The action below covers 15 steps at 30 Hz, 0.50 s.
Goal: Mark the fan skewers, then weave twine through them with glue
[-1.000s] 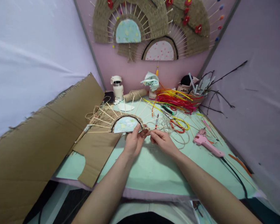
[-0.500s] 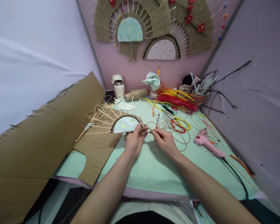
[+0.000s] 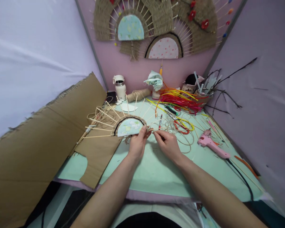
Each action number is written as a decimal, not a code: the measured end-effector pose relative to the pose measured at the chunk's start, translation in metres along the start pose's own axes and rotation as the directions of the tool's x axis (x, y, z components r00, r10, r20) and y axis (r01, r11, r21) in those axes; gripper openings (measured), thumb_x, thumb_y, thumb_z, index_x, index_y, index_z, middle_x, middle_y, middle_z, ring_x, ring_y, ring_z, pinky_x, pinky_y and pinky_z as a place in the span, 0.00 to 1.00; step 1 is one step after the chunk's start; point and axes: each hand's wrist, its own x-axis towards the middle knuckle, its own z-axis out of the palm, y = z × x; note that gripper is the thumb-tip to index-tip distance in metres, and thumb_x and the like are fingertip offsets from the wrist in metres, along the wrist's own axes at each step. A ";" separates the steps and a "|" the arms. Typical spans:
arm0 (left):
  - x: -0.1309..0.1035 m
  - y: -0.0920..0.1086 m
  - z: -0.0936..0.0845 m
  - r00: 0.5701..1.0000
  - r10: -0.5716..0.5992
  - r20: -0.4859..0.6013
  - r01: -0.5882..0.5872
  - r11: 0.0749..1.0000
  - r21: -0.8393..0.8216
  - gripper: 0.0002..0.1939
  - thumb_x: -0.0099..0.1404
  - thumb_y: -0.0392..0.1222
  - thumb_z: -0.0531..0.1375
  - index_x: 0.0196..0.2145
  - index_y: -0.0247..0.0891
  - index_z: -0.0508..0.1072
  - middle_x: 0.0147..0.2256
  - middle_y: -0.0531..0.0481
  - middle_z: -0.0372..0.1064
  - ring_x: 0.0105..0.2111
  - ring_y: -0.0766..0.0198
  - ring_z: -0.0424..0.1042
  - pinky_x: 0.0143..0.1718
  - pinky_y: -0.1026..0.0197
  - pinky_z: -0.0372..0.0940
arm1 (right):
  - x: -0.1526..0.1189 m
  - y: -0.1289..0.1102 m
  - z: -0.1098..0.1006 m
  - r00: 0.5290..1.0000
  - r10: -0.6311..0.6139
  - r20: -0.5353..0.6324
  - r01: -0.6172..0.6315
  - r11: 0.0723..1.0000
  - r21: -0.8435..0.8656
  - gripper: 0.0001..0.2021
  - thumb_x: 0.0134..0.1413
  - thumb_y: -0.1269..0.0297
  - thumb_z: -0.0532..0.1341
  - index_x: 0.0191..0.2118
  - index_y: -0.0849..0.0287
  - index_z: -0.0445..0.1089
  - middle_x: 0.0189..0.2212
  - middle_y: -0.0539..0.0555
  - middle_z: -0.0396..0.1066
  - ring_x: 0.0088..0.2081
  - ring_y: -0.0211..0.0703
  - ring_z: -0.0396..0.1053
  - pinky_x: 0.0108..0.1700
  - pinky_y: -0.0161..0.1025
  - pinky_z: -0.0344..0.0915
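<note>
My left hand (image 3: pixel 138 142) grips the right corner of a half-round fan (image 3: pixel 130 127), its thumb on the front. The fan has a pale floral cloth centre, a dark cord and woven twine round the arc, and thin sticks spreading outward. Close by on the right, my right hand (image 3: pixel 167 142) is closed in a pinch near the fan's lower right sticks. Thin twine (image 3: pixel 178 134) runs from about the pinching fingers and lies in loose loops on the table; the fingertips partly hide it.
A pink glue gun (image 3: pixel 212 145) with a black cord lies at right. Scissors (image 3: pixel 184 125), red and yellow pipe cleaners (image 3: pixel 180 99), a twine roll (image 3: pixel 139 94) and a white flask (image 3: pixel 120 89) stand or lie behind. Cardboard (image 3: pixel 99 152) is at left; branches (image 3: pixel 225 95) jut out at back right.
The fan has tilted slightly and shifted a little to the right in my left hand. My right hand stays pinched in nearly the same place. The view has moved slightly.
</note>
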 end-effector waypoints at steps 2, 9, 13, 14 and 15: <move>0.001 0.000 -0.001 1.000 0.018 -0.009 -0.018 1.000 -0.002 0.15 0.50 0.45 0.70 0.31 0.33 0.76 0.32 0.48 0.76 0.34 0.64 0.76 0.48 0.56 0.65 | 0.001 0.001 -0.001 1.000 0.014 0.002 -0.014 1.000 -0.001 0.12 0.62 0.60 0.55 0.33 0.58 0.73 0.26 0.51 0.72 0.26 0.38 0.65 0.31 0.34 0.59; 0.007 0.009 -0.004 0.992 0.108 -0.066 -0.108 0.994 0.001 0.13 0.52 0.45 0.69 0.31 0.33 0.75 0.32 0.49 0.75 0.36 0.62 0.76 0.51 0.52 0.65 | -0.006 0.003 -0.006 0.991 0.106 0.085 -0.104 0.994 -0.028 0.09 0.59 0.60 0.58 0.39 0.59 0.72 0.20 0.47 0.67 0.22 0.37 0.63 0.29 0.34 0.59; 0.005 0.014 -0.003 0.994 0.093 -0.052 -0.094 0.995 -0.016 0.13 0.52 0.44 0.69 0.32 0.34 0.74 0.32 0.50 0.74 0.36 0.62 0.76 0.50 0.50 0.67 | -0.022 -0.008 -0.016 0.990 0.007 0.143 0.011 0.992 -0.124 0.08 0.59 0.62 0.58 0.40 0.57 0.72 0.33 0.54 0.75 0.37 0.44 0.70 0.41 0.40 0.65; 0.004 0.015 -0.002 0.995 0.087 -0.048 -0.088 0.996 -0.015 0.13 0.52 0.44 0.69 0.32 0.34 0.74 0.32 0.50 0.75 0.36 0.62 0.76 0.50 0.50 0.67 | -0.024 -0.010 -0.022 0.991 -0.038 0.125 0.055 0.989 -0.139 0.09 0.60 0.62 0.58 0.42 0.57 0.72 0.38 0.56 0.75 0.42 0.46 0.70 0.46 0.43 0.64; 0.003 0.016 -0.001 0.995 0.084 -0.048 -0.085 0.996 -0.014 0.13 0.52 0.44 0.69 0.31 0.35 0.74 0.32 0.50 0.75 0.36 0.62 0.76 0.50 0.50 0.67 | -0.026 -0.012 -0.031 0.993 -0.074 0.092 0.088 0.984 -0.155 0.09 0.60 0.61 0.58 0.43 0.56 0.71 0.42 0.58 0.74 0.46 0.48 0.69 0.50 0.45 0.63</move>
